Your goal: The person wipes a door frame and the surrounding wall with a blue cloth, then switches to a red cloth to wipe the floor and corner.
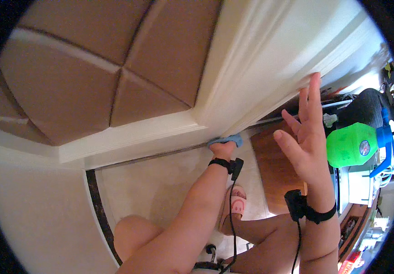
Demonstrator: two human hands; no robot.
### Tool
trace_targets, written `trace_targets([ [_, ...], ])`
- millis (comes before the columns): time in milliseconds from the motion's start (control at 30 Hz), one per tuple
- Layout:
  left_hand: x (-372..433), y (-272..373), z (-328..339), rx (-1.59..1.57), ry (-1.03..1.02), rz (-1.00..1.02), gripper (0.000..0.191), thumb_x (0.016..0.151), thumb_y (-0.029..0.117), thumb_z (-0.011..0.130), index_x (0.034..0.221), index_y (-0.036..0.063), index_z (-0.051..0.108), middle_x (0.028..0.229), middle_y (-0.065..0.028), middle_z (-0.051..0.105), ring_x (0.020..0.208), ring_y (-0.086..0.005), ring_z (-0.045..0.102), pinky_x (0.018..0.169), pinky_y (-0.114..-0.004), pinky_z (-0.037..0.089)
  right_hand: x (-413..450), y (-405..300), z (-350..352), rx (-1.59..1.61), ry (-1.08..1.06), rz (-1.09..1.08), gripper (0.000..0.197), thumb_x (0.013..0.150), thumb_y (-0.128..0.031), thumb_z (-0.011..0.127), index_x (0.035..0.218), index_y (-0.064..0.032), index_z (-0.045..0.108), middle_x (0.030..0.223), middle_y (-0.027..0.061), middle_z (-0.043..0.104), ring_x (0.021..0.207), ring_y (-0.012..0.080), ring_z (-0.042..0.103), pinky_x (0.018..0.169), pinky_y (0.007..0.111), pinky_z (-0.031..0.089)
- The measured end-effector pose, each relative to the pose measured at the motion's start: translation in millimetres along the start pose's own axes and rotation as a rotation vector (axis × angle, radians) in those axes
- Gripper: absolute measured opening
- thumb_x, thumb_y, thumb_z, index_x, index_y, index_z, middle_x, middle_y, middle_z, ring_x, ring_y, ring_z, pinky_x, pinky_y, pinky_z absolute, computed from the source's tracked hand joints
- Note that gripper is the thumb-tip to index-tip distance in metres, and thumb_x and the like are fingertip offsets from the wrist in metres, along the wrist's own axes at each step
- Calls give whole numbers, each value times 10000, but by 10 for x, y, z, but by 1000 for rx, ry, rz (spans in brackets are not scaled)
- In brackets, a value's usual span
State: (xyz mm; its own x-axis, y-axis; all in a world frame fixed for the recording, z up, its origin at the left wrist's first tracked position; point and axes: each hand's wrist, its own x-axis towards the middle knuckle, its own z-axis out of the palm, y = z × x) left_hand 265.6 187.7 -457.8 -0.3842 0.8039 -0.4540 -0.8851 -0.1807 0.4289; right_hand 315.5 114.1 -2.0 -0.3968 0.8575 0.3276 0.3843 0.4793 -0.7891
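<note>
My left hand is low near the floor, with a blue cloth under its fingers, against the skirting at the foot of the white moulding. Whether the fingers close around the cloth is hard to see. My right hand is raised, fingers spread and holding nothing, its fingertips at the edge of the white moulding. Padded brown panels lie within the white frame at the upper left. Each wrist wears a black strap with a small cabled device.
A green spray bottle with a blue head stands right of my right hand. Below it is a wooden cabinet. Pale tiles cover the floor, with a dark border strip at the left. My foot in a pink slipper rests there.
</note>
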Motion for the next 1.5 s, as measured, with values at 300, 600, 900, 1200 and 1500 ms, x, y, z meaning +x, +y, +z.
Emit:
trace_targets([
  [300,-565,1567,-599,1109,229,-39,794,635,174,845,1346,32,521,1401,-156,535,1288,-268,509,1110,-365,383,12,-83,68,34,17,-4,1011,784,64,606,1598,-166,53,1670,74,-49,1524,250,69,1141,484,319],
  [600,-556,2386,-1672,324,-98,248,543,994,401,432,1407,50,474,1492,-107,449,1319,-300,454,1102,-476,379,16,-59,75,-4,29,-46,981,809,32,660,1593,-137,95,1664,128,5,1519,275,64,1110,467,365],
  [900,-1257,2903,-772,-240,-207,-119,535,996,406,373,1345,29,520,1416,-187,514,1288,-417,477,1099,-616,339,28,50,-18,11,29,-82,996,810,-17,704,1594,-196,118,1630,253,48,1512,353,84,1083,521,372],
  [1200,-2633,3225,251,-33,-378,-106,486,1019,343,362,1288,-24,534,1384,-165,547,1262,-343,522,1113,-497,370,-70,-190,206,-33,232,-299,684,820,-140,711,1450,-101,447,1487,268,392,1396,385,377,1112,442,355],
  [1500,-3481,3443,890,147,-588,207,438,1007,315,448,1283,-1,574,1208,-125,664,1082,-272,633,1010,-429,478,-487,-350,694,249,-576,-255,576,876,-241,687,1391,-66,498,1439,183,480,1320,321,471,1093,429,388],
])
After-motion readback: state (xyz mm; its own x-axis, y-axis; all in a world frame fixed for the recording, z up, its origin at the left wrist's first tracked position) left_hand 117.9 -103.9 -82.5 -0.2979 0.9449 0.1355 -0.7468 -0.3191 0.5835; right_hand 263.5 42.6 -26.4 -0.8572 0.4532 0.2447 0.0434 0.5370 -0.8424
